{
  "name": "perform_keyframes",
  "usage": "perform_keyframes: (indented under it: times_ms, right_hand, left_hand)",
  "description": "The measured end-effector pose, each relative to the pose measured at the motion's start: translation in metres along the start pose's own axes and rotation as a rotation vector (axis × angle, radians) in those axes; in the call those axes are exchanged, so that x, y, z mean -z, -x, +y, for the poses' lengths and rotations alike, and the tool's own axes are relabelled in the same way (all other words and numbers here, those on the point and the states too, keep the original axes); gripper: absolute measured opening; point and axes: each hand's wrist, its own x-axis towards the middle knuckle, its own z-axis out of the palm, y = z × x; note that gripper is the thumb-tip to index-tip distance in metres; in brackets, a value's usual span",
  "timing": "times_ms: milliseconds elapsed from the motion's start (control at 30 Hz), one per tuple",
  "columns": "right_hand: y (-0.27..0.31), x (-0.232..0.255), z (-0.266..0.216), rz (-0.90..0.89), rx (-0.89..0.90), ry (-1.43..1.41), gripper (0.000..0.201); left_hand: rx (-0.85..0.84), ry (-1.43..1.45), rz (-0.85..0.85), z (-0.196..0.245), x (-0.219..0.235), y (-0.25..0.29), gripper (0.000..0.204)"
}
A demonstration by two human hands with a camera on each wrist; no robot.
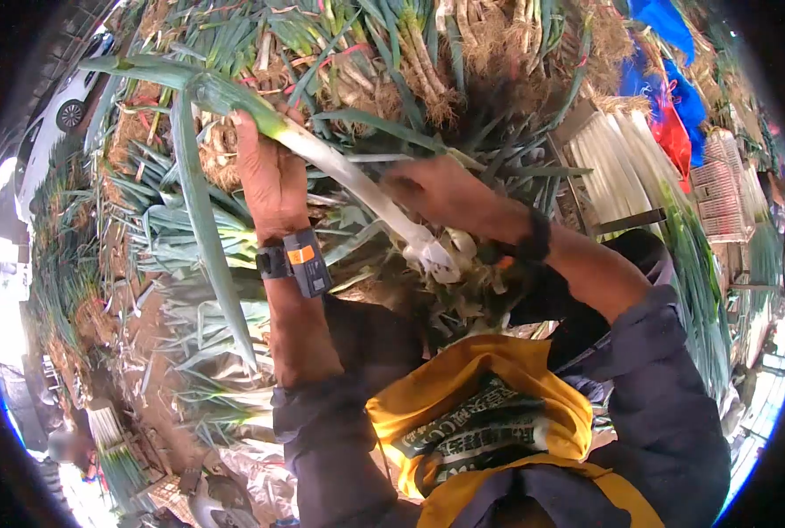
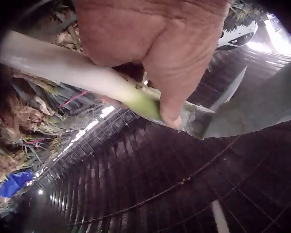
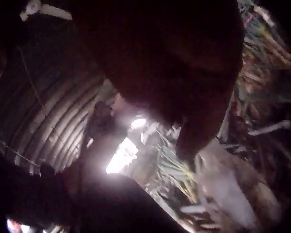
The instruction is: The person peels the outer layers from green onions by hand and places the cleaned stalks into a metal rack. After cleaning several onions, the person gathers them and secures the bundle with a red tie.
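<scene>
Leek (image 1: pixel 338 167) gripped in left hand (image 1: pixel 271 169)

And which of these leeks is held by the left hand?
The leek slanting across the front, its white end near the right hand; the other leeks lie heaped around.

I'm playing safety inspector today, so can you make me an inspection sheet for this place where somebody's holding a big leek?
Surface: brown ground, with leafy scraps on it.
Job's things: one long leek, white at one end, green leaves at the other.
Clutter: rooty bundles ahead, white stalks stacked at the right, a red bag.
Left grip: holds the leek where white turns green.
Right grip: blurred, beside the leek's white part; can't tell if it touches.
Cables: a thin line crosses overhead; can't tell if it's a cable.
Surroundings: white car, dark ribbed roof.
</scene>
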Motion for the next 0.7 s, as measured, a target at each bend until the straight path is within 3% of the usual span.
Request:
perform_keyframes:
  times_ms: [100, 200, 400, 500, 600, 700]
  right_hand:
    - [-0.042, -0.009, -0.010, 0.097, 0.058, 0.069, 0.033]
    - [-0.049, -0.021, -0.005, 0.024, 0.087, 0.008, 0.025]
    - [-0.059, -0.024, -0.018, 0.050, -0.001, 0.220, 0.030]
    - [-0.055, -0.023, -0.024, 0.209, 0.015, 0.151, 0.031]
    - [-0.046, -0.021, -0.030, 0.207, -0.079, 0.084, 0.028]
    - [-0.038, -0.026, -0.006, 0.186, -0.052, -0.013, 0.026]
  left_hand:
    - [0.002, -0.011, -0.032, -0.001, 0.002, -0.001, 0.041]
    - [-0.018, -0.029, -0.031, 0.003, 0.014, -0.009, 0.042]
    - [-0.045, -0.037, -0.050, 0.009, 0.017, -0.008, 0.044]
    - [-0.056, -0.022, -0.059, 0.009, 0.011, -0.005, 0.046]
    - [-0.048, -0.020, -0.046, 0.006, 0.006, -0.004, 0.049]
    - [-0.021, 0.007, -0.092, 0.005, 0.003, -0.003, 0.053]
